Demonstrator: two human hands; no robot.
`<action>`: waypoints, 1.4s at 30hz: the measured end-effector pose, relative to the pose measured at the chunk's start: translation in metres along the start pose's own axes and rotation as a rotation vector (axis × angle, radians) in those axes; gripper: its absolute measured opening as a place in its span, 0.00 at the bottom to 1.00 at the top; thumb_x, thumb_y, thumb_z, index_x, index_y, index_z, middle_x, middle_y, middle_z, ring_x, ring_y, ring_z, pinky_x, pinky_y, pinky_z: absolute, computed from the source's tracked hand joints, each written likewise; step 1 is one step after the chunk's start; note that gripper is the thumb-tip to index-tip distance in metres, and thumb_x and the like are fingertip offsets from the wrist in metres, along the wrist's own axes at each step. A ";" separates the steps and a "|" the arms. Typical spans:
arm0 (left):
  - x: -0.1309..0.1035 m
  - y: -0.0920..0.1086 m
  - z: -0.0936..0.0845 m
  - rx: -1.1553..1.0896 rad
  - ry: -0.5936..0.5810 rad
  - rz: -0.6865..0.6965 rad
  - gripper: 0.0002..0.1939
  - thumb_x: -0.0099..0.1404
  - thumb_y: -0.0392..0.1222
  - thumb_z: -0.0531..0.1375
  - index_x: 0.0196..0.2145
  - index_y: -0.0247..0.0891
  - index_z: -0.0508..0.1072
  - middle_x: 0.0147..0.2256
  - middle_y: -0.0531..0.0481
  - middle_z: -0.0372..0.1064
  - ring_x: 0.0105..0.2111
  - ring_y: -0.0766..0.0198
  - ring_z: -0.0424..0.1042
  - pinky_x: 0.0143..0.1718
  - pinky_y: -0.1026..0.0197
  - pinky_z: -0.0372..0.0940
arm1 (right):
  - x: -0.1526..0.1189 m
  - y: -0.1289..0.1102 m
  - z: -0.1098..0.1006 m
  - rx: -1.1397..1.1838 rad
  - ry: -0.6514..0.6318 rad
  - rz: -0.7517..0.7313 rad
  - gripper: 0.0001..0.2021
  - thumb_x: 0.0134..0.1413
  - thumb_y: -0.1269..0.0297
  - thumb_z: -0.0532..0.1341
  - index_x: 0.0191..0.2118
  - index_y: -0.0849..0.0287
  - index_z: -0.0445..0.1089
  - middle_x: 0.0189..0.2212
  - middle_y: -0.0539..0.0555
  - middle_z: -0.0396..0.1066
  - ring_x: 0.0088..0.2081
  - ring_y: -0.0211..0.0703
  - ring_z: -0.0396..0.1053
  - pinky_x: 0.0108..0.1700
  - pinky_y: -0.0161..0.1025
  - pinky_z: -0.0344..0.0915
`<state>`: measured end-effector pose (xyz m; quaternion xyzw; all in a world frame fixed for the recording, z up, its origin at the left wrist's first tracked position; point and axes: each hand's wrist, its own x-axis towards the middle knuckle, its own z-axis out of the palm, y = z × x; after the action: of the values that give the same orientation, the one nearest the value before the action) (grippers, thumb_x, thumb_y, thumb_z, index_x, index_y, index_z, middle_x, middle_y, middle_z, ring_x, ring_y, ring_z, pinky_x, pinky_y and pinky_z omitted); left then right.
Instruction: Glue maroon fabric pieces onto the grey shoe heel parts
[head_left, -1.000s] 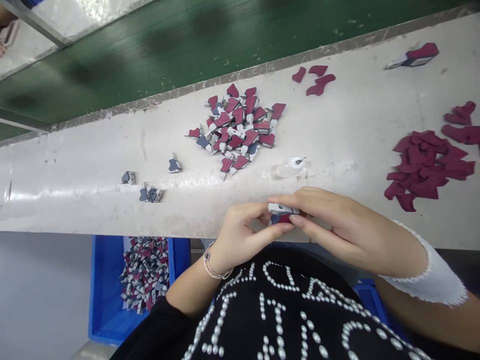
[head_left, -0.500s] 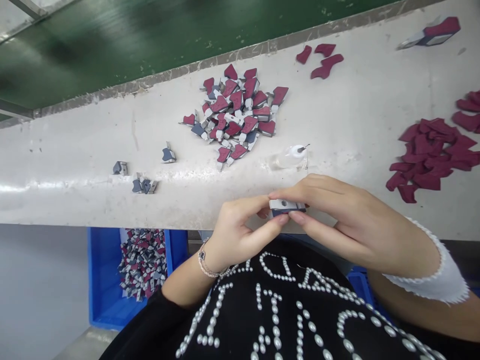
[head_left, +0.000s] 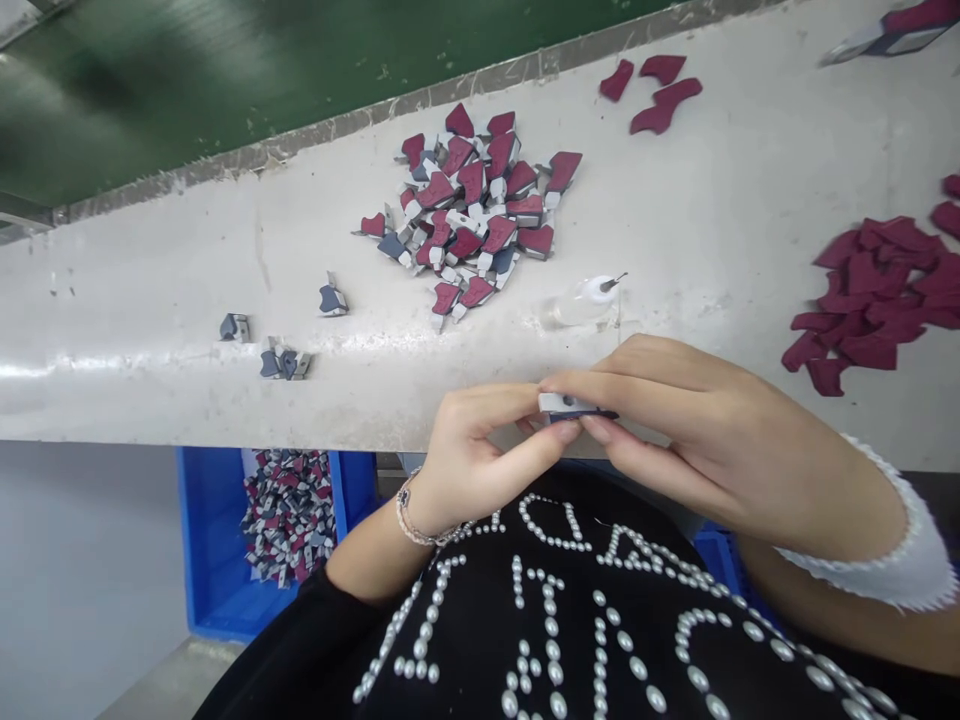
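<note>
Between both hands, at the table's near edge, is a small grey and dark-blue plastic part [head_left: 559, 403] with a round hole in its light side. My left hand [head_left: 487, 440] pinches its left end between thumb and fingers. My right hand [head_left: 675, 430] closes on its right end, fingers over the top and thumb below. The part's underside is hidden. Just beyond the hands lies a clear bottle [head_left: 589, 301] with a white cap and thin dark tip. To the right is a heap of dark-red flat pieces [head_left: 870, 300].
A pile of grey parts with red faces [head_left: 472, 200] lies at the table's middle. Several blue-faced parts [head_left: 285, 363] sit at left, a few red pieces [head_left: 656, 110] at the back. A blue bin [head_left: 217, 560] of parts stands below the near edge.
The view has shifted slightly, so the table's things sit a little higher in it. Both hands keep hold of the part, which is tilted slightly differently, its right end more covered by my right hand.
</note>
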<state>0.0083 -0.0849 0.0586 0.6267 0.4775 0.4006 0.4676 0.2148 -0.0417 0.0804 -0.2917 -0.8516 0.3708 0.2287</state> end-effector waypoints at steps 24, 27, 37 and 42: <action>-0.004 -0.007 0.006 -0.201 0.065 -0.039 0.06 0.69 0.40 0.65 0.37 0.39 0.83 0.32 0.50 0.81 0.31 0.65 0.78 0.34 0.64 0.74 | -0.001 -0.002 0.002 -0.049 -0.002 0.002 0.15 0.70 0.71 0.55 0.58 0.55 0.67 0.37 0.52 0.72 0.39 0.45 0.68 0.44 0.44 0.64; -0.005 -0.012 0.011 -0.198 0.085 -0.020 0.06 0.69 0.40 0.65 0.39 0.39 0.82 0.34 0.49 0.81 0.33 0.65 0.79 0.36 0.63 0.75 | 0.000 -0.005 0.003 -0.092 0.031 -0.005 0.14 0.69 0.72 0.55 0.56 0.55 0.67 0.36 0.52 0.71 0.39 0.45 0.68 0.44 0.43 0.64; -0.003 -0.011 0.009 0.056 0.217 0.209 0.08 0.68 0.36 0.65 0.45 0.38 0.81 0.36 0.48 0.80 0.33 0.67 0.77 0.35 0.65 0.72 | 0.003 -0.004 0.008 0.072 0.089 0.120 0.09 0.72 0.66 0.55 0.53 0.59 0.67 0.46 0.51 0.74 0.43 0.38 0.73 0.45 0.35 0.67; -0.002 -0.009 0.008 0.101 0.227 0.245 0.08 0.67 0.37 0.66 0.44 0.38 0.80 0.35 0.50 0.80 0.32 0.68 0.76 0.34 0.66 0.72 | 0.003 -0.005 0.004 0.100 0.080 0.128 0.09 0.72 0.66 0.55 0.53 0.58 0.67 0.45 0.49 0.74 0.42 0.34 0.73 0.44 0.31 0.67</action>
<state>0.0136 -0.0877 0.0478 0.6537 0.4668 0.4985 0.3261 0.2082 -0.0443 0.0820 -0.3483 -0.8017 0.4148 0.2529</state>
